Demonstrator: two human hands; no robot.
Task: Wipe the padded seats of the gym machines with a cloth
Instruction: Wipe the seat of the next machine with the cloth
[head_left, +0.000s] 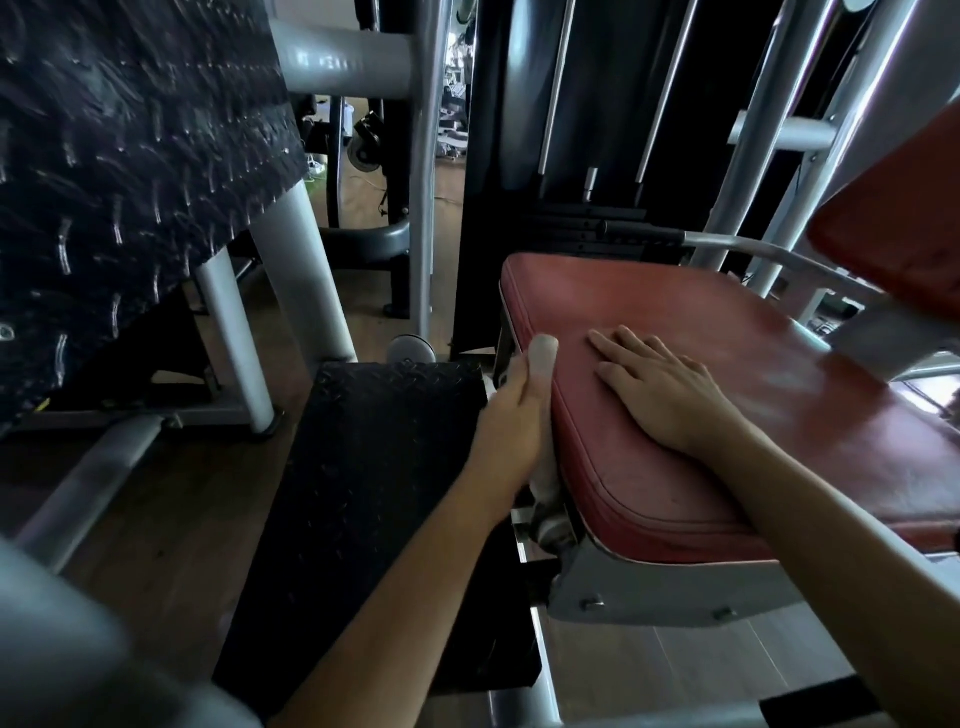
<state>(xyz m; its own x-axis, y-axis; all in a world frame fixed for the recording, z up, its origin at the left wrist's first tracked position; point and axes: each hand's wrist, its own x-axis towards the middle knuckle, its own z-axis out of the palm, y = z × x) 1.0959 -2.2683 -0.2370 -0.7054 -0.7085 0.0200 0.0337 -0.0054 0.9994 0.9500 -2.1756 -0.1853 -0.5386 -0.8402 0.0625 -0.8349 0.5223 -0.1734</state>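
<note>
Dim gym floor, wood planks under grey steel frames, dark weight stack (587, 104) behind. Red padded seat (727, 374) at right of centre, red backrest (898, 208) rising beyond it, black tread-plate footplate (374, 493) just beside and below the seat's left edge.

Right hand (660, 389) flat on the seat top, fingers spread, gripping nothing. Left hand (511, 410) clenched around a pale cloth (543, 358), pressed along the seat's left side wall; more pale cloth trailing down toward the bracket (550, 525) under the front corner.

Risks, as judgement: trailing end of cloth snagging on the bracket or bolts beneath the seat and tearing free of the grip; knuckles scraping metal close beside the seat edge; seam piping along the rim skipped if pressure stays only on the side wall; backrest left undone.
</note>
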